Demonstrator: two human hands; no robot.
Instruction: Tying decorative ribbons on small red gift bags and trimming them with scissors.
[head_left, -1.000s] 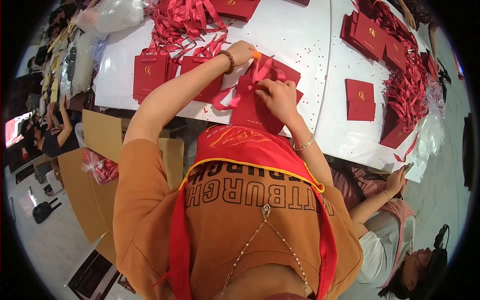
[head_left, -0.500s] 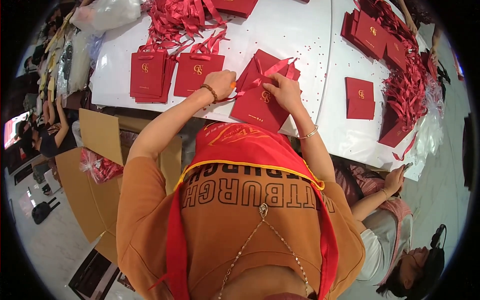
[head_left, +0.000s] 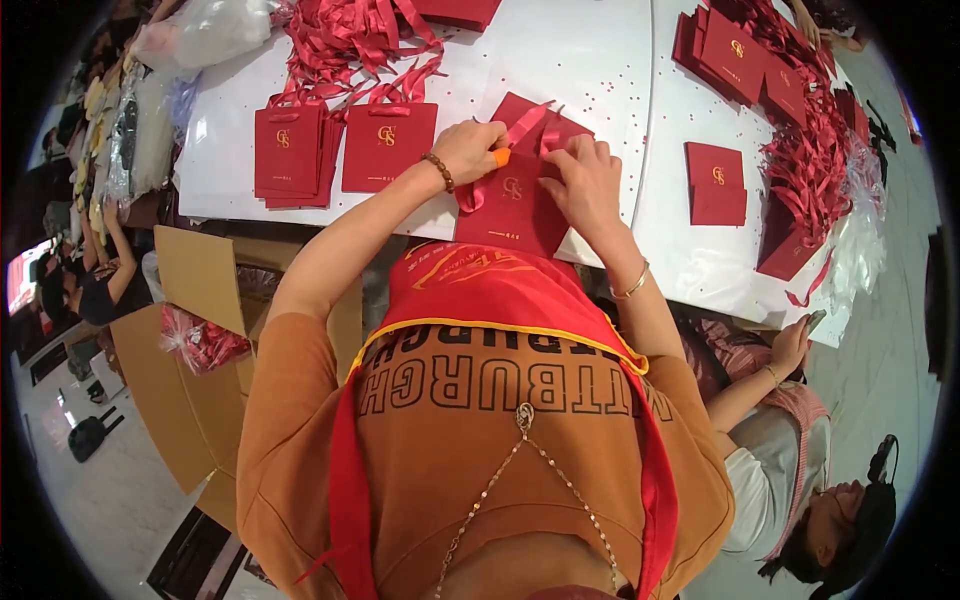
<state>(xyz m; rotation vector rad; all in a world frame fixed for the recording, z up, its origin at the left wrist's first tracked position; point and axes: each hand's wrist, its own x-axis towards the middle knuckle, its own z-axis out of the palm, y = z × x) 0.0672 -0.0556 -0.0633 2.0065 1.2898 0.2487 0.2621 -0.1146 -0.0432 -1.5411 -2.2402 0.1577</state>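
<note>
Both hands were on the dark red paper gift bag [head_left: 512,205] at the white table's [head_left: 580,60] near edge, left hand [head_left: 468,150] pinching its ribbon handle [head_left: 522,128], right hand [head_left: 585,185] gripping the top edge, finished bags [head_left: 340,145] at 10 o'clock.

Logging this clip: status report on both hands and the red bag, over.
Left hand and right hand both gripping the red paper bag at its top, by the ribbon handle. Bag lies flat at the white table edge. Nothing blocking.
</note>
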